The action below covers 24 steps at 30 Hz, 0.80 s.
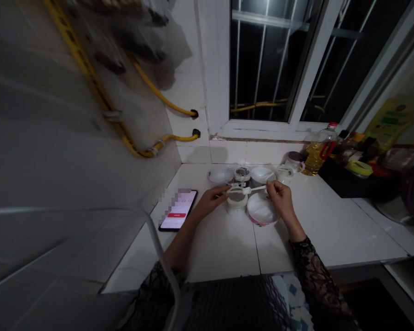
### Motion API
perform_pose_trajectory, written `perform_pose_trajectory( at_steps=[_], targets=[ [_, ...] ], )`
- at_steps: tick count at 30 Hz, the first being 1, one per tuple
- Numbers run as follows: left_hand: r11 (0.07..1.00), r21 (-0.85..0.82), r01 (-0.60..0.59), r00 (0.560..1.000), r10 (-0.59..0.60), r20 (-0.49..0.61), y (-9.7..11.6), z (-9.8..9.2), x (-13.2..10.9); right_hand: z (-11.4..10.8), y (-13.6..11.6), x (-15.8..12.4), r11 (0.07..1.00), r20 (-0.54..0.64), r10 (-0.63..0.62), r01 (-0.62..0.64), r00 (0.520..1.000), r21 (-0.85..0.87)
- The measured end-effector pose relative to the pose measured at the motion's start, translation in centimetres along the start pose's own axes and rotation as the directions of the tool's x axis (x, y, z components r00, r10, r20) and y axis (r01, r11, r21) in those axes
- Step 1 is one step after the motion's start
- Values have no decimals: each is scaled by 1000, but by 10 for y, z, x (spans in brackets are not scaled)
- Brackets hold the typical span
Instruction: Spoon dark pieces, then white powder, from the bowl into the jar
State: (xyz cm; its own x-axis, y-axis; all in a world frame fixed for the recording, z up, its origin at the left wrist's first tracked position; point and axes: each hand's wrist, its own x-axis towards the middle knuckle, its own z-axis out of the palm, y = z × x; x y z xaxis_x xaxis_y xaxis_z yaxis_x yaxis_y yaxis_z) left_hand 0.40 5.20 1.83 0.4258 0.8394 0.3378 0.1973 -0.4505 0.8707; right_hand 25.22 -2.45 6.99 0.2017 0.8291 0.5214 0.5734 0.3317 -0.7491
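Note:
My right hand (280, 196) is closed on the handle of a small white spoon (249, 190). The spoon's bowl end is over the mouth of a pale jar (237, 207), which has a grey-green look inside. My left hand (214, 198) is at the left of that jar, fingertips pinched together at its rim. Something thin and pale seems to extend from those fingertips toward the spoon, too small to make out. Below my right hand stands a white bowl (262, 210) with a pink patterned outside; its inside looks white.
Behind stand a shallow bowl (218, 175), a jar with dark contents (242, 173), a white bowl with a utensil (262, 174), another jar (284, 173) and a mug (294, 161). A lit phone (178, 211) lies left. An oil bottle (315, 156) stands right, beside a black box (338, 178).

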Motion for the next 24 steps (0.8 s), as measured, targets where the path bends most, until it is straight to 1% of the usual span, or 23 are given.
perform_pose_trajectory(
  at_steps=[1,2,3,4,5,6,7,8,9,11,13,15,17,19,21,24],
  targets=[
    [1000,0,1,1000,-1,-2,0,0,0,3,-4,-2,989,4,-119,118,993,-90],
    [1000,1,2,1000,-2,-3,0,0,0,6,-8,-4,953,46,-242,247,969,-177],
    [1000,1,3,1000,-3,-4,0,0,0,9,-10,-5,894,118,-354,373,928,-250],
    [1000,3,5,1000,-5,-4,1,0,0,11,-12,-6,824,199,-441,483,875,-297],
    [1000,4,7,1000,-7,-4,1,0,0,12,-13,-7,762,267,-497,563,825,-321],
    [1000,5,9,1000,-9,-5,2,0,0,12,-13,-8,721,306,-529,610,791,-330],
    [1000,6,11,1000,-11,-6,2,0,0,12,-13,-8,706,312,-545,626,779,-331],
    [1000,6,11,1000,-11,-6,2,0,0,10,-12,-8,715,287,-548,618,786,-327],
    [1000,4,12,1000,-12,-5,3,0,0,9,-10,-7,743,239,-542,592,806,-313],
    [1000,-2,8,1000,-8,2,3,0,0,3,-7,-7,830,114,-481,493,869,-261],
    [1000,-9,0,1000,0,5,2,0,0,-5,-2,-5,914,14,-356,352,934,-202],
    [1000,-13,-4,1000,4,0,1,0,0,-15,4,-4,966,-16,-207,202,978,-162],
    [1000,-13,-1,1000,1,-1,0,0,0,-26,12,-1,986,-9,-76,74,997,-152],
    [1000,-11,3,1000,-3,1,0,0,0,-38,19,1,986,-21,15,-18,1000,-163],
    [1000,-9,5,1000,-5,-3,0,0,0,-48,24,3,981,-41,65,-71,997,-180],
    [1000,-4,7,1000,-7,-10,1,0,0,-55,29,5,972,-35,87,-92,996,-218]
  ],
)
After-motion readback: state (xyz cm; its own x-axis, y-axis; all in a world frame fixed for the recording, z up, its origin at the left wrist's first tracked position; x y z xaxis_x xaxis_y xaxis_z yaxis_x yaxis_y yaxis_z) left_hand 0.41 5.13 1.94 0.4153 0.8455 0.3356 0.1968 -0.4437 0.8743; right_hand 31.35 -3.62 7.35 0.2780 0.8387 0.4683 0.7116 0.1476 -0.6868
